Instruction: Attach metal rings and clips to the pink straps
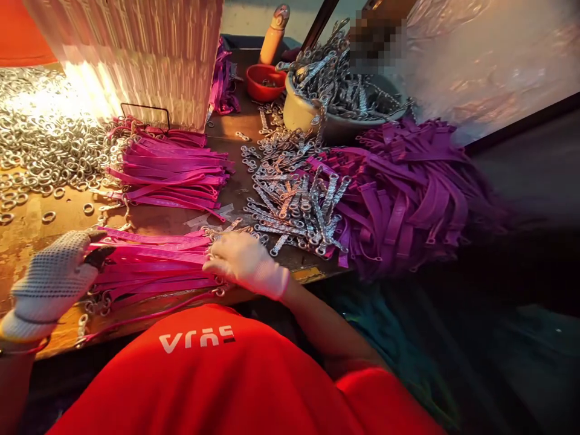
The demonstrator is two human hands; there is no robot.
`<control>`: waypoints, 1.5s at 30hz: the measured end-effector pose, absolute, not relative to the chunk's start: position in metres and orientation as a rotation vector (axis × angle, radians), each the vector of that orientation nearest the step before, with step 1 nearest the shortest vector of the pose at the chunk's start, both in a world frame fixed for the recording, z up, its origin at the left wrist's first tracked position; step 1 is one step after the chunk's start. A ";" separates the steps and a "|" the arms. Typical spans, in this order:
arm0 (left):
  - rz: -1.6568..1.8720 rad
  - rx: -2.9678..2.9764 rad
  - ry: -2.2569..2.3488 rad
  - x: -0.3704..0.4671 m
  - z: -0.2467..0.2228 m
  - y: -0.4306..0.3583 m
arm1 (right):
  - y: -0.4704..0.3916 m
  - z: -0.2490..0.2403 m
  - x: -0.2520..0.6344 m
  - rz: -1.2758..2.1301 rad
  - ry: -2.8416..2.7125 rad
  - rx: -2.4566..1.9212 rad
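Pink straps (154, 266) lie in a flat bundle at 7 o'clock in the head view, on the worn table (27, 232) edge. Left hand (49, 281), in a dotted glove, has its grip curled over the bundle's left end, thumb pressed on top. Right hand (247, 263), in a white glove, rests its fingers on the bundle's right end, grip loosely bent; whether it pinches a strap cannot be told. Metal clips (294, 208) lie heaped at 12 o'clock from that hand, purple straps (408, 193) at 2 o'clock, steel rings (40, 145) at 10 o'clock.
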State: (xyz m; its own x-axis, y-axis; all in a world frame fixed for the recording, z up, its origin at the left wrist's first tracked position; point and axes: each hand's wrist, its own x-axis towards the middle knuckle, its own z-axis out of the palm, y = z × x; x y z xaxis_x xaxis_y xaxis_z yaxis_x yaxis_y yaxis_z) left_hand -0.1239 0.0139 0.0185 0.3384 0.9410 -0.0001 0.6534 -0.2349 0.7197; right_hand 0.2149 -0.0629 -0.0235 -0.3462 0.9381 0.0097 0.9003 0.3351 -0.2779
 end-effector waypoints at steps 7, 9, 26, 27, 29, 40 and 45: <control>0.817 0.702 1.144 -0.048 0.007 0.017 | 0.037 -0.049 0.296 -0.115 -1.746 -2.584; 0.825 0.464 1.002 -0.028 0.002 0.025 | 0.061 -0.063 0.308 -0.089 -1.664 -2.656; 0.964 0.019 0.767 0.006 -0.029 0.005 | -0.020 -0.038 0.191 0.594 -1.797 -1.444; 0.966 0.036 0.777 0.004 -0.031 0.004 | -0.028 -0.035 0.180 0.574 -1.846 -1.438; 0.967 0.091 0.779 -0.001 -0.034 -0.001 | -0.038 -0.033 0.167 0.464 -1.944 -1.458; 1.339 0.445 0.831 0.012 -0.033 -0.023 | -0.048 -0.031 0.143 0.667 -1.839 -1.597; 1.271 0.973 0.982 0.001 -0.033 -0.028 | -0.052 -0.017 0.155 0.594 -1.959 -1.688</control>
State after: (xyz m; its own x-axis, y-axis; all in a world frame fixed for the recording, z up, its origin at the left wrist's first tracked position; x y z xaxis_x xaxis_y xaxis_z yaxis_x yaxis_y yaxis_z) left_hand 0.0012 -0.0279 -0.0333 0.0470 0.9980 -0.0416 -0.2920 0.0536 0.9549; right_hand 0.1547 -0.0518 -0.0167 -0.1207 0.9896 0.0780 0.7796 0.1431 -0.6097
